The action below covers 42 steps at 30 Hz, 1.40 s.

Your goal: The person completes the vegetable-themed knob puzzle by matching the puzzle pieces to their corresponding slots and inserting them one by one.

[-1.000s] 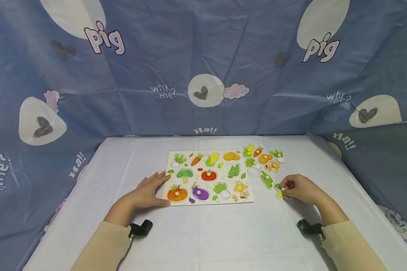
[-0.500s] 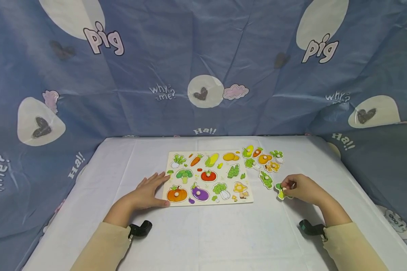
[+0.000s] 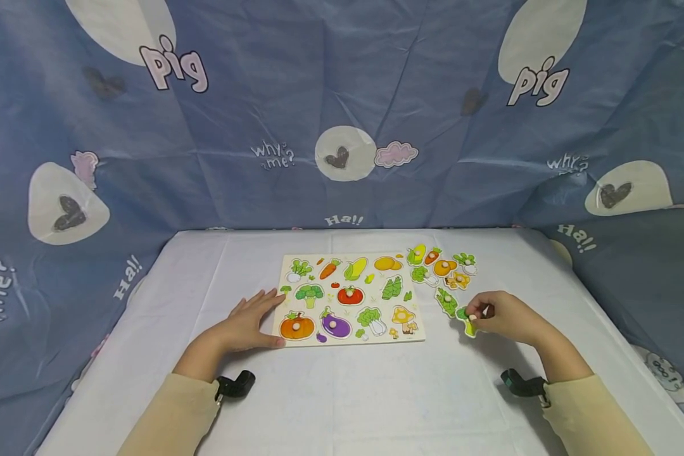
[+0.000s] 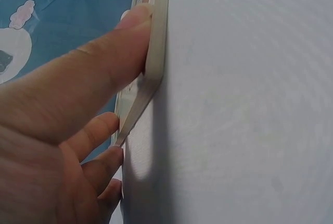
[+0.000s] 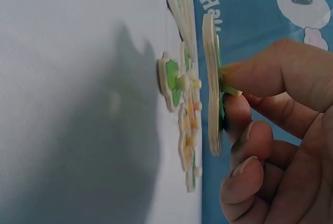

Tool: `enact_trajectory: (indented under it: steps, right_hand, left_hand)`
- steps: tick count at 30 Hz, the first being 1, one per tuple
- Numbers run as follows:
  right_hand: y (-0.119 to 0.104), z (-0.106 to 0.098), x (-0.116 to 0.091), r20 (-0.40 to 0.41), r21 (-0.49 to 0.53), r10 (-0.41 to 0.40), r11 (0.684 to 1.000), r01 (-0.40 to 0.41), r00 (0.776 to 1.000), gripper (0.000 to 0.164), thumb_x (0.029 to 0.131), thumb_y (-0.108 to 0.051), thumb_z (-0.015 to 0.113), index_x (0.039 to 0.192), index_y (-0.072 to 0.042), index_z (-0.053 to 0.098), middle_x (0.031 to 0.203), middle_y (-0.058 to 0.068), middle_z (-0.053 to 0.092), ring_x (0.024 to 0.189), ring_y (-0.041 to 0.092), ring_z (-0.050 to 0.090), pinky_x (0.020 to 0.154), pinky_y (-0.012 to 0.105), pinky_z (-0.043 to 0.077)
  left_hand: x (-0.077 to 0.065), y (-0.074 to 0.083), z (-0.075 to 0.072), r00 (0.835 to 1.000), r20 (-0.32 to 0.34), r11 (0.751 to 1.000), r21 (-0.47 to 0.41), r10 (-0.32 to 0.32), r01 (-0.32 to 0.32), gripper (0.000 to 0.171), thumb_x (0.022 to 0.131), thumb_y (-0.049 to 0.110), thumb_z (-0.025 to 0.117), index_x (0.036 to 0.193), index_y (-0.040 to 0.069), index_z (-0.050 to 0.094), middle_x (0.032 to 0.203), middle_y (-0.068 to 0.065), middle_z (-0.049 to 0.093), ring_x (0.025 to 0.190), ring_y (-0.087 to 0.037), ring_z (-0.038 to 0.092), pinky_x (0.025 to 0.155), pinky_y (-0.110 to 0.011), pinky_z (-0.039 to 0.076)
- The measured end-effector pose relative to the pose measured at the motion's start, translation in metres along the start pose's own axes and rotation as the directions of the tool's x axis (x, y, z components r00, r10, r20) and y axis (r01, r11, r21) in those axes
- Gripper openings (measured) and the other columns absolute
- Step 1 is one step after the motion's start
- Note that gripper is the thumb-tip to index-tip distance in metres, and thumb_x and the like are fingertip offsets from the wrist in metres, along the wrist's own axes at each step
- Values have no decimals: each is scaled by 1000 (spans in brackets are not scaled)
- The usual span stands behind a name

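My right hand [image 3: 504, 316] pinches the small knob of a broccoli puzzle piece [image 3: 468, 324] between thumb and forefinger. In the right wrist view this piece [image 5: 210, 86] is seen edge-on, held up off the white cloth. At the puzzle board's [image 3: 319, 307] left side lies my left hand [image 3: 251, 324], fingers spread and touching the edge. Its thumb rests at the near left corner, as the left wrist view shows on the board's rim [image 4: 158, 36]. A knobbed pumpkin [image 3: 297, 327], eggplant [image 3: 336, 324] and tomato [image 3: 350, 295] sit in the board.
Right of the board several loose knobbed pieces lie on the white cloth [image 3: 376, 399]: corn [image 3: 417, 254], carrot [image 3: 432, 256], potato [image 3: 444, 268], cabbage [image 3: 424, 275], radish [image 3: 466, 262], mushroom [image 3: 458, 280] and a green leafy piece [image 3: 447, 302]. A patterned blue curtain [image 3: 365, 196] stands behind.
The broccoli piece, pinched in my right hand, has risen from the cloth and shifted slightly left toward the board. The left hand has stayed in place.
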State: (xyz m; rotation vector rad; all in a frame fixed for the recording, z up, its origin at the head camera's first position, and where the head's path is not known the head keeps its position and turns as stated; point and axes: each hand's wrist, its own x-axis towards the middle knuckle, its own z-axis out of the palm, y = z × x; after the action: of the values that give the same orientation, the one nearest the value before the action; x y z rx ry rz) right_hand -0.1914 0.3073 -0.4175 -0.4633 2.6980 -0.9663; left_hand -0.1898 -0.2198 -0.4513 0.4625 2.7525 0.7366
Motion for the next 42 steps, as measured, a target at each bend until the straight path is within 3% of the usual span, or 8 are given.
enact_trajectory:
  steps: [23, 42]
  right_hand:
    - [-31, 5, 2, 51, -37, -139, 989, 141, 989, 16, 83, -2, 73, 90, -16, 68, 78, -5, 59, 65, 10, 50, 56, 24, 47]
    - [-76, 25, 35, 59, 13, -250, 968, 249, 966, 16, 84, -2, 72, 90, -17, 67, 79, -5, 58, 66, 13, 50, 57, 25, 46]
  left_hand:
    - [-1, 0, 3, 1000, -3, 1000, -6, 0, 0, 103, 71, 53, 84, 153, 9, 40, 162, -19, 26, 151, -43, 13, 119, -64, 3]
    - [0, -1, 0, 1000, -1, 1000, -6, 4, -4, 103, 72, 54, 83, 154, 9, 39, 163, -19, 25, 151, -43, 13, 119, -64, 3]
